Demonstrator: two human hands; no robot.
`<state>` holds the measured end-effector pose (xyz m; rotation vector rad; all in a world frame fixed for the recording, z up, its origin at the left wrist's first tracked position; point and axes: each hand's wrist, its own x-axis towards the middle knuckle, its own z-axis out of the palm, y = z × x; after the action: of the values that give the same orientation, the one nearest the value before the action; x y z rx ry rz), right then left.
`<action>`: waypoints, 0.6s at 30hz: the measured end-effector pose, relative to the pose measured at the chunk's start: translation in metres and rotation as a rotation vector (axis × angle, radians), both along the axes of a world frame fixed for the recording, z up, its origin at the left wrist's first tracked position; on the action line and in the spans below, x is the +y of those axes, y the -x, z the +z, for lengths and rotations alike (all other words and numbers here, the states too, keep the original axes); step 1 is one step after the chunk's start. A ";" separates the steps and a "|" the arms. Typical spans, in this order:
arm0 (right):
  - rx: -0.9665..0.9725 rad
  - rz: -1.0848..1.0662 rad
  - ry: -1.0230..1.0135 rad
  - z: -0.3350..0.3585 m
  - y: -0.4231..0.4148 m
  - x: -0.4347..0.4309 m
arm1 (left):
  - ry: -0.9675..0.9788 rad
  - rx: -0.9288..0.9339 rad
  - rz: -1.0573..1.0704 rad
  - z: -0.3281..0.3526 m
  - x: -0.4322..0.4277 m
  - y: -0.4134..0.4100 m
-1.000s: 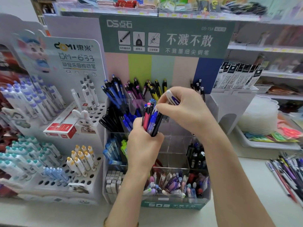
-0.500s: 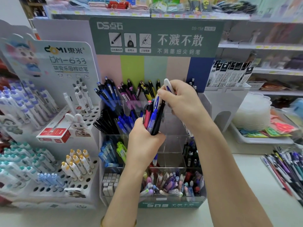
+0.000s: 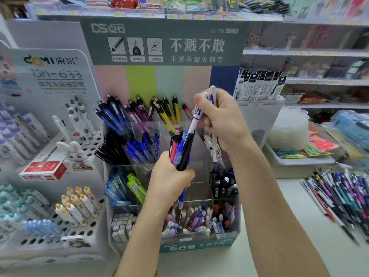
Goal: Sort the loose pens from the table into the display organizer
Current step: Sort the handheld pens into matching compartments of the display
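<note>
Head view: the left hand (image 3: pixel 169 176) is closed round a bundle (image 3: pixel 180 151) of red, blue and black pens, held upright before the middle of the organizer (image 3: pixel 209 244). The right hand (image 3: pixel 221 120), at one o'clock from the left, grips several white pens (image 3: pixel 215 144) with blue print. Its thumb and fingers pinch the front pen (image 3: pixel 195 118), whose lower end meets the top of the bundle; whether it sits inside the bundle I cannot tell. The loose pile (image 3: pixel 339 192) lies on the tabletop (image 3: pixel 279 226) at three o'clock from the organizer, well apart from both hands. These pens look light and stiff, with smooth plastic barrels that probably slide against each other and roll when set down. A pinch at mid-barrel should steer a single pen best, while a full fist keeps a bundle together. Clips and push-buttons may catch on neighbours as one pen is drawn out, so a straight pull along the barrel seems wisest.
</note>
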<state>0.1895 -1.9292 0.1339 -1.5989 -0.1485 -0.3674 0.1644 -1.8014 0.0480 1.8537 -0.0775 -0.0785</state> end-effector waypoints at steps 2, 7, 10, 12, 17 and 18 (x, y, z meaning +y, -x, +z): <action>-0.058 -0.058 -0.058 0.008 -0.001 -0.006 | 0.019 0.039 -0.025 -0.005 -0.003 0.001; -0.254 -0.403 0.032 -0.002 -0.008 -0.022 | 0.098 0.089 -0.069 -0.012 -0.006 -0.002; -0.348 -0.582 0.053 -0.012 -0.006 -0.032 | 0.142 0.093 -0.066 -0.017 -0.004 -0.001; -0.400 -0.688 0.111 -0.020 -0.003 -0.036 | 0.171 0.088 -0.084 -0.020 -0.004 -0.002; -0.427 -0.904 0.593 -0.046 -0.001 -0.038 | 0.286 0.092 -0.154 -0.025 -0.008 -0.003; -0.397 -0.886 0.680 -0.051 -0.001 -0.037 | 0.321 0.104 -0.167 -0.025 -0.009 -0.002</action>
<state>0.1909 -1.9662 0.0830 -2.1877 0.1702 -1.4432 0.1666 -1.8105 0.0226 1.5173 -0.1628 -0.2639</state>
